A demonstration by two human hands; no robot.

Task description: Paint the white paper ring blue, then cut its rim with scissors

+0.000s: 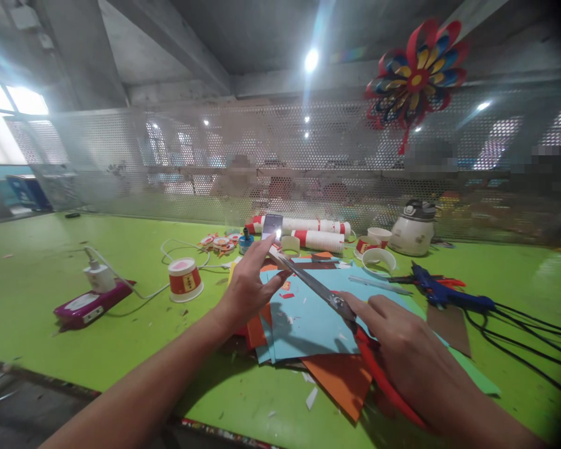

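Observation:
My right hand [397, 337] is wrapped round the red handles of a pair of scissors [318, 288], its index finger lying along the pivot. The metal blades point up and left, towards my left hand [250, 280]. Between the thumb and fingers of that hand, at the blade tips, is a small piece of white paper [275, 252]; its far edge is hard to make out. Beneath both hands lie light blue sheets of paper [308, 312] with tiny red and white scraps on them. Orange paper [339, 380] sticks out below the blue sheets.
Behind stand a phone [272, 226], white-and-red paper-cup tubes [320, 240] and a water bottle [412, 231]. A blue glue gun [449, 290] with black cables lies right. Left are an upturned paper cup [185, 280] and a purple power strip [91, 305] with a charger.

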